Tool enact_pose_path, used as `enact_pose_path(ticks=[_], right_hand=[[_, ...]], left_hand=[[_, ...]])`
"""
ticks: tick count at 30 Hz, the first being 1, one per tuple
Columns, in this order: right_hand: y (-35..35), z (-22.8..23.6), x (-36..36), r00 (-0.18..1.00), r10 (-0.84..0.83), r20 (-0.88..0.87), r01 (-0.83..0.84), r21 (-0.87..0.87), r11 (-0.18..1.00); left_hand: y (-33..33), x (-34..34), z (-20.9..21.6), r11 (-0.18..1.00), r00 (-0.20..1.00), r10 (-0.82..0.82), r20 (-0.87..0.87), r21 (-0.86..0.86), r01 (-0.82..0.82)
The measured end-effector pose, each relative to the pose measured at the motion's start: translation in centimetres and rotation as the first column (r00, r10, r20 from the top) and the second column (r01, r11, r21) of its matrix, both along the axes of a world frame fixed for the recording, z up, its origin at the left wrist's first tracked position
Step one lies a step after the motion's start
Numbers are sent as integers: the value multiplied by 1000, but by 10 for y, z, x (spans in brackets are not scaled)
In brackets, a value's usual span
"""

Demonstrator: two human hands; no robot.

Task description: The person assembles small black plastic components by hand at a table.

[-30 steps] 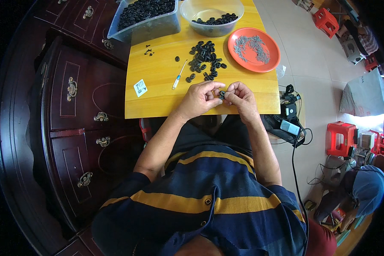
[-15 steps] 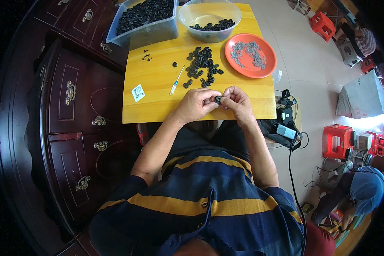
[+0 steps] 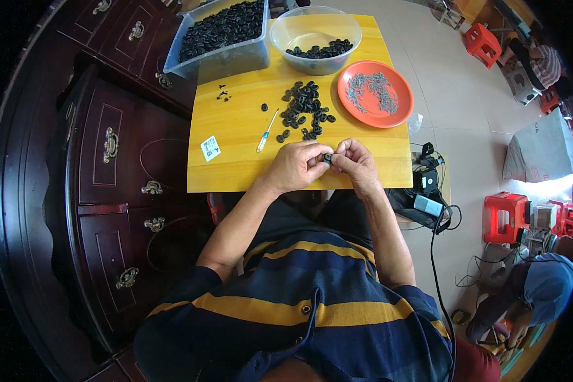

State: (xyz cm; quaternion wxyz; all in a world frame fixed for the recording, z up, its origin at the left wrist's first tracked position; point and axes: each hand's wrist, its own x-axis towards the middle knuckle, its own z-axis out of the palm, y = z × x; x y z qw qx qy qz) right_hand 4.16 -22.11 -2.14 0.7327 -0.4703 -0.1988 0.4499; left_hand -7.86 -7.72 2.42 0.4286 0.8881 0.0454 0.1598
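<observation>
Above the near edge of the yellow table (image 3: 229,178), my two hands meet at one small black oval part (image 3: 327,158). My left hand (image 3: 294,167) pinches it from the left between thumb and fingers. From the right, the thumb and fingertips of my right hand (image 3: 358,167) close at the same part; whether they also hold something tiny is hidden. Just beyond my hands lies a loose pile of black oval parts (image 3: 302,105). A small screwdriver (image 3: 267,132) with a clear handle rests left of the pile. Grey pins are spread on an orange-red plate (image 3: 395,118).
A clear bin (image 3: 235,58) heaped with black parts and a clear round bowl (image 3: 318,65) stand at the table's far side. A white label (image 3: 210,148) lies at left. Dark drawers (image 3: 114,165) flank the left; cables, red stools (image 3: 506,216) and other people are at right.
The table and everything on it sit slightly lower in the picture, as the view has tilted. Both hands stay together at the black part, with only small finger movement.
</observation>
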Motion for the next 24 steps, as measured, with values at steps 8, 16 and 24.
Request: enact_pose_path(ticks=[8, 16, 24], right_hand=[[6, 8, 7, 999, -7, -38, 8, 12, 1000], [9, 6, 20, 999, -2, -51, 3, 24, 1000], [7, 0, 27, 997, -35, -71, 38, 34, 999]], left_hand=[[3, 11, 6, 1000, 1000, 16, 10, -21, -16], [6, 24, 5, 1000, 1000, 10, 27, -17, -9], [7, 37, 1, 999, 999, -1, 38, 52, -1]])
